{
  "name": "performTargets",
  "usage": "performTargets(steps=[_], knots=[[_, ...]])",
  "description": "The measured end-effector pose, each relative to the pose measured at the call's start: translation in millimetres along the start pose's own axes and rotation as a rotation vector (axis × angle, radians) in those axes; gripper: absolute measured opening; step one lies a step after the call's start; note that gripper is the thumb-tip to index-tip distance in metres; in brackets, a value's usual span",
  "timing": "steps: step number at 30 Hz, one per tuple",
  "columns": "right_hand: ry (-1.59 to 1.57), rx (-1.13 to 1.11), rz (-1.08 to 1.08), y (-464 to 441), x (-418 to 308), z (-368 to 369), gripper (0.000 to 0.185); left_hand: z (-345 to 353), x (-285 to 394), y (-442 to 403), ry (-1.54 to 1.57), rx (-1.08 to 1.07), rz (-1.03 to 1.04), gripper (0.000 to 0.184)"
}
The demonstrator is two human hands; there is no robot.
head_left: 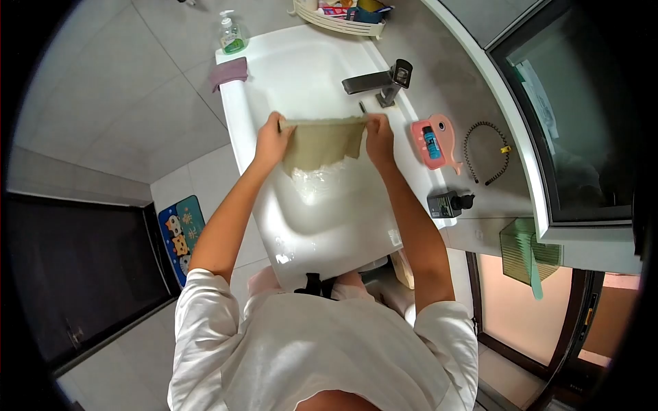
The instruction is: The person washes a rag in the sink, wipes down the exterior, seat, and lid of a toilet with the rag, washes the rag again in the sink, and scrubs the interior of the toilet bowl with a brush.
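Cloth of olive-beige fabric [322, 145], uneven along its bottom edge, hung before me, left hand [272, 144] and right hand [380, 141] pinching its upper corners, over a glossy white round-cornered basin [336, 229].

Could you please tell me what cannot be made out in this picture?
Head view, part of the sink's inner surface: hidden behind the held cloth.
Head view, part of the corner rack: cut off by the top edge.
Head view, lettering on the blue bottle and pump bottle: too small to read.
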State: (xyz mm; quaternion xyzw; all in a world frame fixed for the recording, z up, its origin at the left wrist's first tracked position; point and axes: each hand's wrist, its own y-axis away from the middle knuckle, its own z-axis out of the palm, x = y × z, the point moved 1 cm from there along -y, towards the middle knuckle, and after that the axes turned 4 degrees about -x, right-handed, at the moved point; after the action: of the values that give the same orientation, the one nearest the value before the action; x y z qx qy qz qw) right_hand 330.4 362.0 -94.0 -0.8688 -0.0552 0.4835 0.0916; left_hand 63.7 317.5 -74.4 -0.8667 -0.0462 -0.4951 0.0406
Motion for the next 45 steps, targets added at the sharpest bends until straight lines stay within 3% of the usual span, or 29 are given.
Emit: performTargets(steps=[1, 3, 5, 7, 8, 10, 14, 16, 17, 19, 21, 23, 29, 33, 36, 39, 41, 42, 43, 44, 45], knots=[[0.002, -0.001, 0.005, -7.2, -1.3, 0.8, 0.015, -1.9, 14.4, 0.2, 0.001, -0.004, -0.003, 0.023], [-0.340, 0.114, -0.274, -16.4, -7.0, 0.0, 0.015, -3.7, 31.0, 0.1, 0.060, 0.120, 0.248, 0.020], [-0.308, 0.099, -0.264, -6.0, -7.4, -7.7, 0.016, -0.2, 27.7, 13.3, 0.011, 0.157, 0.305, 0.017], [-0.020, -0.145, -0.179, 12.2, 14.9, -10.4, 0.019, 14.6, -0.7, 28.8, -0.195, 0.024, 0.174, 0.018], [-0.019, -0.151, -0.171, 22.6, 27.3, -10.6, 0.019, 21.9, -15.9, 37.9, -0.194, 0.018, 0.165, 0.018], [0.325, -0.555, 0.113, 41.8, 51.9, -4.3, 0.020, 39.4, -48.2, 52.2, -0.413, -0.423, -0.025, 0.020], [0.351, -0.562, 0.208, 44.0, 71.8, 17.7, 0.023, 60.2, -78.9, 38.6, -0.383, -0.466, -0.191, 0.031], [0.199, -0.115, 0.180, 35.5, 76.4, 37.1, 0.026, 65.6, -72.5, 23.0, -0.316, -0.206, -0.310, 0.046], [0.197, -0.119, 0.185, 33.8, 79.8, 48.5, 0.026, 71.3, -66.4, 20.3, -0.318, -0.208, -0.315, 0.046], [0.656, -0.088, -0.256, 31.2, 90.9, 75.2, 0.033, 85.8, -47.8, 17.6, -0.818, -0.153, -0.079, 0.058], [0.566, -0.200, -0.233, 42.5, 95.4, 98.1, 0.043, 123.0, -69.6, 19.0, -0.863, -0.234, 0.063, 0.055], [0.723, -0.300, -0.295, 50.8, 95.2, 114.3, 0.049, 149.8, -92.8, 14.8, -0.878, -0.297, 0.007, 0.054], [0.628, -0.426, -0.189, 21.3, 113.8, 127.2, 0.052, 174.3, -123.6, -2.9, -0.912, -0.248, 0.004, 0.058], [0.641, -0.392, -0.285, 10.6, 123.4, 132.1, 0.054, 176.0, -124.3, -11.1, -0.878, -0.240, -0.004, 0.062], [0.662, -0.348, -0.381, 9.9, 120.9, 123.6, 0.057, 170.3, -120.9, -9.5, -0.775, -0.144, 0.096, 0.065], [0.661, -0.399, -0.367, 18.2, 99.4, 112.3, 0.059, 153.4, -119.5, -4.7, -0.778, -0.251, 0.011, 0.061], [0.745, -0.202, 0.092, 38.4, 85.3, 111.3, 0.054, 145.6, -127.2, 4.0, -0.316, 0.108, -0.475, 0.061], [0.744, -0.200, 0.097, 45.1, 91.0, 127.2, 0.054, 151.6, -134.1, 10.7, -0.317, 0.190, -0.477, 0.057], [0.457, -0.137, 0.264, 52.1, 108.1, 154.6, 0.051, 143.6, -115.9, 9.9, -0.319, 0.190, -0.476, 0.057], [0.167, -0.073, 0.430, 62.2, 114.6, 175.3, 0.049, 130.4, -86.2, 6.5, 0.225, 0.174, -0.759, 0.053], [0.041, -0.137, 0.436, 67.1, 96.0, 182.1, 0.048, 140.3, -119.3, 0.8, 0.744, 0.004, -0.855, 0.050]])
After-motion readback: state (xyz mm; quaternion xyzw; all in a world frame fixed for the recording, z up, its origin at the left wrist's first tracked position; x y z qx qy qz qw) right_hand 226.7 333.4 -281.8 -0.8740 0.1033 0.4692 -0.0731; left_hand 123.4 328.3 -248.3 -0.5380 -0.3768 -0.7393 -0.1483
